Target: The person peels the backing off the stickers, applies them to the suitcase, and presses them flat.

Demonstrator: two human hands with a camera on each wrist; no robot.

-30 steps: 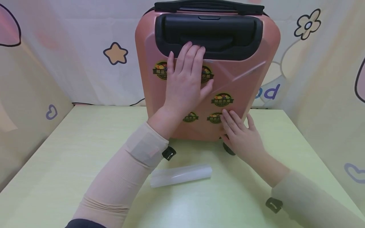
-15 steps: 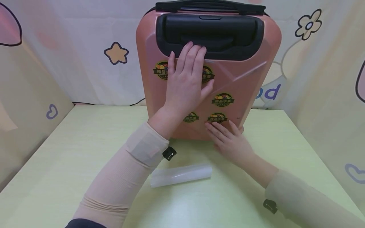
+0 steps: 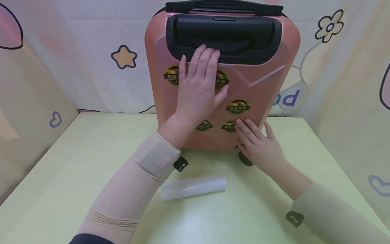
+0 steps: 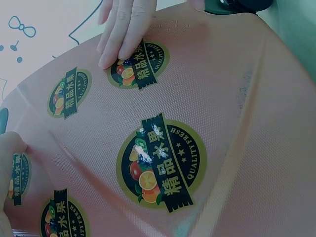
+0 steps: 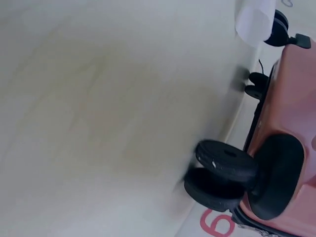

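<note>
A pink suitcase (image 3: 262, 78) stands upright on the table, with several round fruit-label stickers on its front. My left hand (image 3: 199, 88) lies flat against the front, fingertips at the black handle recess (image 3: 223, 40), partly covering the upper stickers. Straight fingers of my right hand (image 3: 263, 147) touch the right edge of the lower-right sticker (image 3: 229, 126); its thumb side is near the suitcase's lower corner. The left wrist view shows the right hand's fingers (image 4: 126, 34) over one sticker (image 4: 153, 64), while a middle sticker (image 4: 160, 168) has whitish patches. The right wrist view shows no hand.
A translucent whitish roll (image 3: 195, 188) lies on the pale green table (image 3: 91, 169) in front of the suitcase. Black double wheels (image 5: 222, 170) support the suitcase. A patterned cloth (image 3: 91, 67) hangs behind and along both sides.
My right hand slid left and down below the lower-right sticker, then came back right and up to that sticker's right edge. The left hand and suitcase stay in place.
</note>
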